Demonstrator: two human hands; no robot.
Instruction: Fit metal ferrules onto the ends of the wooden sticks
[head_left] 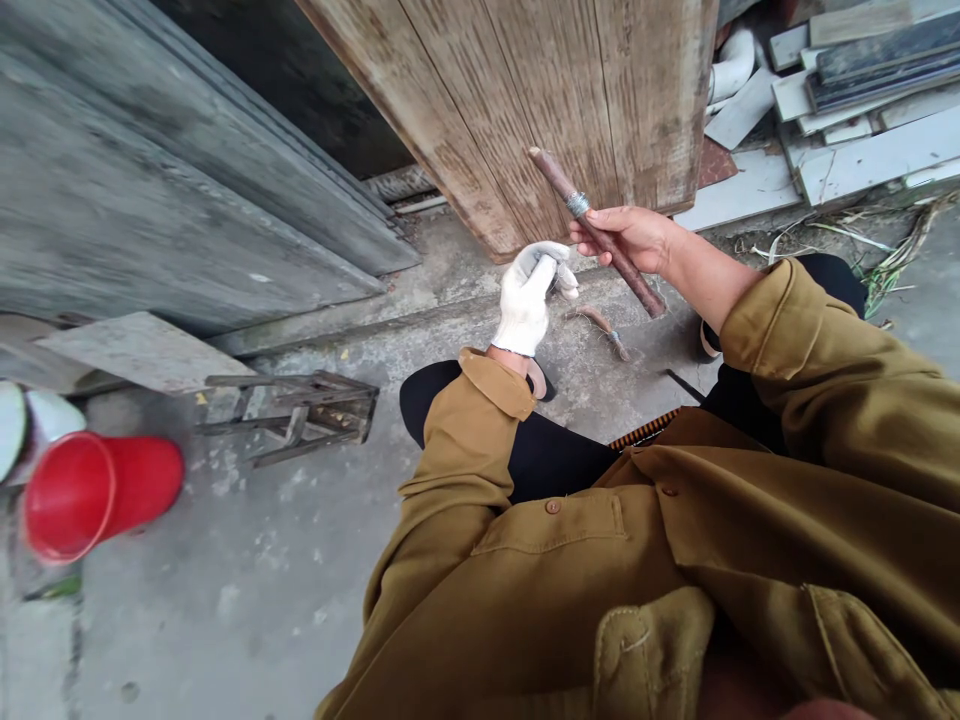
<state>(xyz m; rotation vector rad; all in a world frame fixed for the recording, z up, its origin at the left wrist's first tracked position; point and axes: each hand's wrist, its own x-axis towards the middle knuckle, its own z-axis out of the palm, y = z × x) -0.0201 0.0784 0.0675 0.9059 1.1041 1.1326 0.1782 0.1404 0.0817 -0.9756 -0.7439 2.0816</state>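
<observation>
Grips a brown stick in the bare right hand, slanted before the bottom edge of the wooden panel. Curls the gloved left hand just beside; cannot tell whether around anything. Note wire already wound around the stick, apparently bound there; impossible to judge any remaining work. See also, on the concrete ground below, a short curved piece, seemingly banded too.
</observation>
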